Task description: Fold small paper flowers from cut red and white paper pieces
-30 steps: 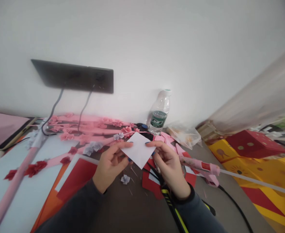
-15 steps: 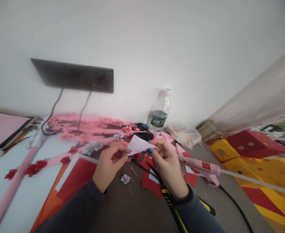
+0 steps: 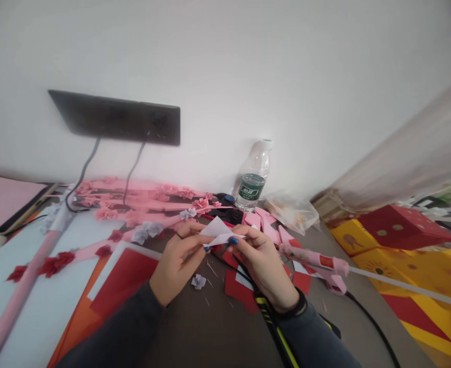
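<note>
Head view: small white folded paper sheet (image 3: 217,230) is held up off the grey-brown bench (image 3: 195,332), between left hand (image 3: 176,261) and right hand (image 3: 264,266). Each hand's fingers pinch one side, likely steadying the thin fold. Pale crumpled-petal paper flower (image 3: 198,281) lies below; pink glue gun (image 3: 337,266) rightward, presumably for reach.

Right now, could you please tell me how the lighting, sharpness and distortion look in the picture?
Head view: soft light, a faint shadow on the wall beside the bottle; head view: pink paper flowers look smeared, while the white paper has clearer edges; head view: apparent wide-angle stretching skews the black panel and red box.
</note>
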### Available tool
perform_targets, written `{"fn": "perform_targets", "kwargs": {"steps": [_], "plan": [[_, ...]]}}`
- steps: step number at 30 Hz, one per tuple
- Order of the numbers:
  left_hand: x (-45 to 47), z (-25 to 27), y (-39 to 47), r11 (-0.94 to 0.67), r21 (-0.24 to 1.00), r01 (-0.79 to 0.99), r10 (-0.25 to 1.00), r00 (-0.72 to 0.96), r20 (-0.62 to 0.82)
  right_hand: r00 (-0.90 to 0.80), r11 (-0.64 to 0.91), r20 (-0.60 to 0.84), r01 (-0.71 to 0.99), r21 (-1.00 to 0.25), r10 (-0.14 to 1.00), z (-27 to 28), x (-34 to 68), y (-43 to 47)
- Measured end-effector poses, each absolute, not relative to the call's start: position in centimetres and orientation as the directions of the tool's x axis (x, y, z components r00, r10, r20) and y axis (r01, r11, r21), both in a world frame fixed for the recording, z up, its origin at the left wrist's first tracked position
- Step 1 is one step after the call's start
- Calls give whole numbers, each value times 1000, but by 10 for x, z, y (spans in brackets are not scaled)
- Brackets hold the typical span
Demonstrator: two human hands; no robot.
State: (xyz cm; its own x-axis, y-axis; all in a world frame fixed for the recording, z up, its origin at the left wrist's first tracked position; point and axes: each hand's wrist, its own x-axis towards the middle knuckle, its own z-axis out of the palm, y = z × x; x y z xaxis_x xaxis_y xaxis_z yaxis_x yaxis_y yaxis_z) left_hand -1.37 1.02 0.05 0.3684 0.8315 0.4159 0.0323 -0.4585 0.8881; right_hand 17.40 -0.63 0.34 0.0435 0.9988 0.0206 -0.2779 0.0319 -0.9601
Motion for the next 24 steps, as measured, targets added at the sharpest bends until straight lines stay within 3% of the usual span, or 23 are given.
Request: {"fn": "perform_targets", "kwargs": {"steps": [5,10,15,24], "plan": [[-12,-1,8,-496,868,-11,847,213,487,27,96,92,-238,-967,995,4,175,-6],[-6,-1,9,-352,916,-191,916,131,379,-9,157,163,-212,-964,987,2,176,-5],[-4,0,9,-230,941,-249,940,194,281,8,205,207,-180,-962,978,2,171,-7],[-2,-3,7,-163,937,-308,946,220,237,29,117,113,-204,-972,993,-1,168,-9]]}}
